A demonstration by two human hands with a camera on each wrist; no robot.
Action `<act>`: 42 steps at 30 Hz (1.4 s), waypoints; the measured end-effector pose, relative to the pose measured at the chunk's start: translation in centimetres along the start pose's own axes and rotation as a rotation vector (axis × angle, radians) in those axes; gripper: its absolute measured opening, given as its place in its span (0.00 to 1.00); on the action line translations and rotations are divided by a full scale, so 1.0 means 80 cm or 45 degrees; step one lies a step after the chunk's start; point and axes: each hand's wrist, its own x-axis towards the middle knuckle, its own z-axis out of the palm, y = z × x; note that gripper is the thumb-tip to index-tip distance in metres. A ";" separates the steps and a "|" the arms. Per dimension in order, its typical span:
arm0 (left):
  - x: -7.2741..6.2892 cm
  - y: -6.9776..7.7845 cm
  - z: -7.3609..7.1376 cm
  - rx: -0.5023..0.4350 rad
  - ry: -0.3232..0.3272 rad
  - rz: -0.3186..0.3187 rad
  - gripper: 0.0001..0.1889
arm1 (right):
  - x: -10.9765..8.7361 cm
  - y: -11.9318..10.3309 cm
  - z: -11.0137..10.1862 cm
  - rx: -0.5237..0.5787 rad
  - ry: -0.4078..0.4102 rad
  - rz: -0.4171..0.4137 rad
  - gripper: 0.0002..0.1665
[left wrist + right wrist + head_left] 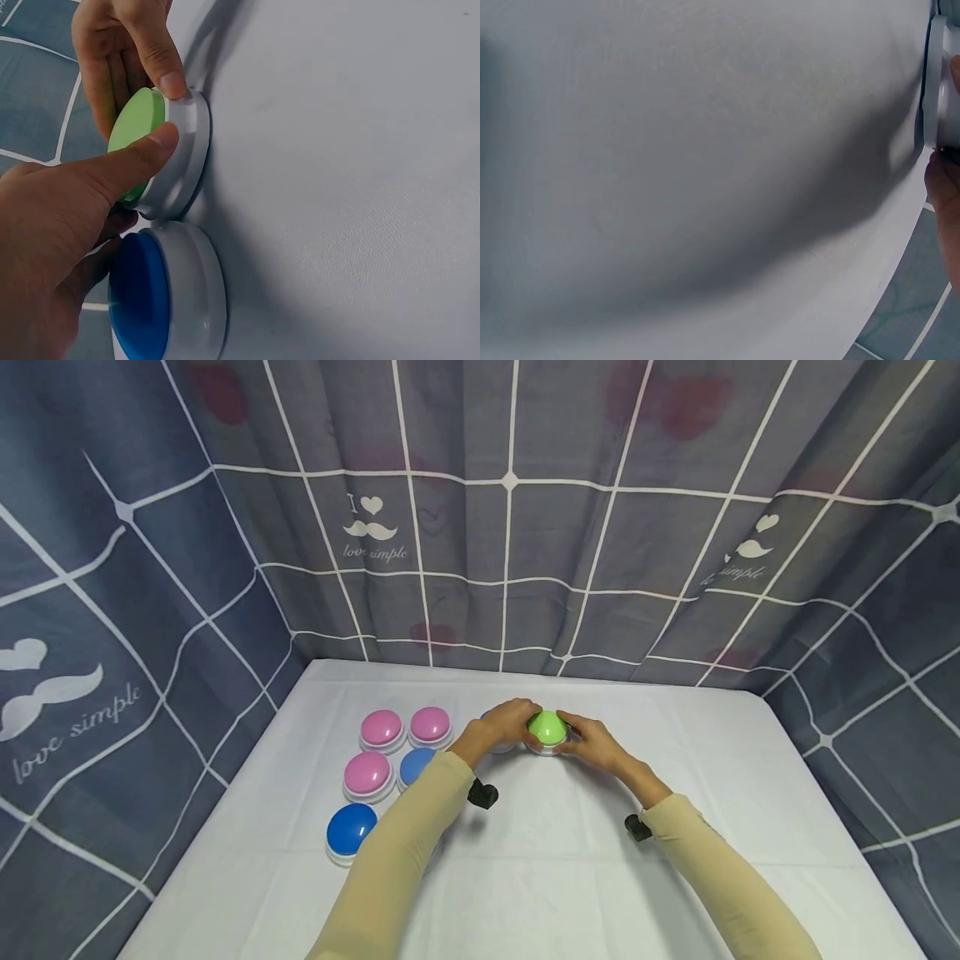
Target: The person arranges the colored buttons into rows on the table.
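A green dome push button (547,727) with a white base stands at the back middle of the table, with both hands on it. My left hand (512,720) grips its left side; in the left wrist view the thumb (154,150) lies along the base and dome edge. From the other side my right hand (596,745) holds it, thumb on the white rim. Right beside it is a blue push button (142,296), mostly covered by my left hand in the head view. The right wrist view catches only the white base (933,90) and part of the right hand (946,199).
Left of my left arm stand pink buttons (381,727) and blue buttons (351,829) in rows. The left forearm partly hides some of them. A white cloth covers the table (570,877), and grey-blue checked curtains (465,527) enclose its back and sides.
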 end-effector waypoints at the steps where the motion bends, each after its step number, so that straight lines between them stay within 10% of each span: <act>1: 0.000 0.000 0.000 -0.003 -0.004 -0.002 0.25 | 0.000 0.000 -0.001 0.004 -0.001 0.003 0.43; 22: 0.000 0.002 -0.003 0.110 -0.076 -0.032 0.26 | 0.004 -0.007 0.004 0.051 -0.092 0.109 0.46; 42: -0.022 -0.017 -0.032 0.048 0.038 -0.082 0.38 | 0.011 -0.019 0.012 -0.027 0.040 0.063 0.54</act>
